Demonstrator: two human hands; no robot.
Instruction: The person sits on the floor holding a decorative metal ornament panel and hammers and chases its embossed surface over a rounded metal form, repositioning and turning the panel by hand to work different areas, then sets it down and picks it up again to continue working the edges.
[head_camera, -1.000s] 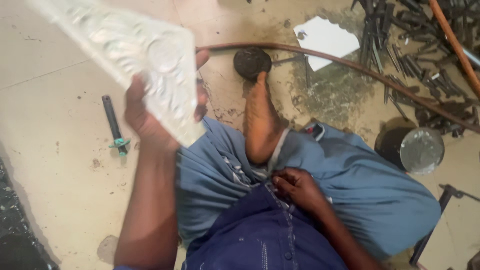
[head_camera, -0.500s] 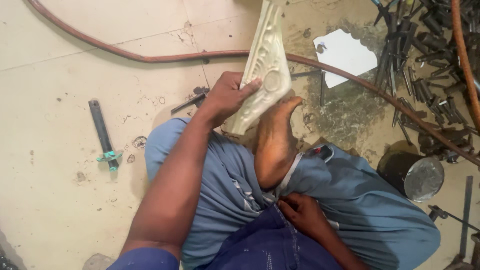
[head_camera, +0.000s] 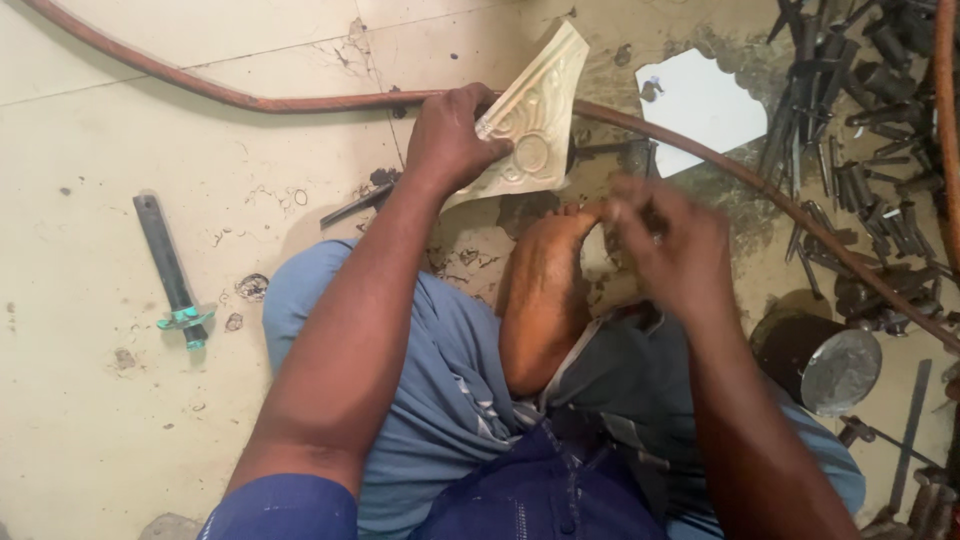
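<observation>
The right hand (head_camera: 665, 245) has risen from the lap and now hovers, blurred, over the bare foot (head_camera: 545, 300), so whether its fingers are spread or closed cannot be told. The left hand (head_camera: 450, 135) grips the embossed metal sheet (head_camera: 535, 130) against the floor (head_camera: 150, 400).

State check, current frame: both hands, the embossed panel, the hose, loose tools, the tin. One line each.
left hand: gripping the embossed panel, pressing it to the floor
right hand: motion-blurred, above the bare foot; grip unclear
embossed panel: lying tilted on the floor, relief side up
bare foot: resting sole-up across the lap
hose: lying curved across the floor
flat bar tool: lying untouched on the floor
round tin: on its side, shiny end showing
</observation>
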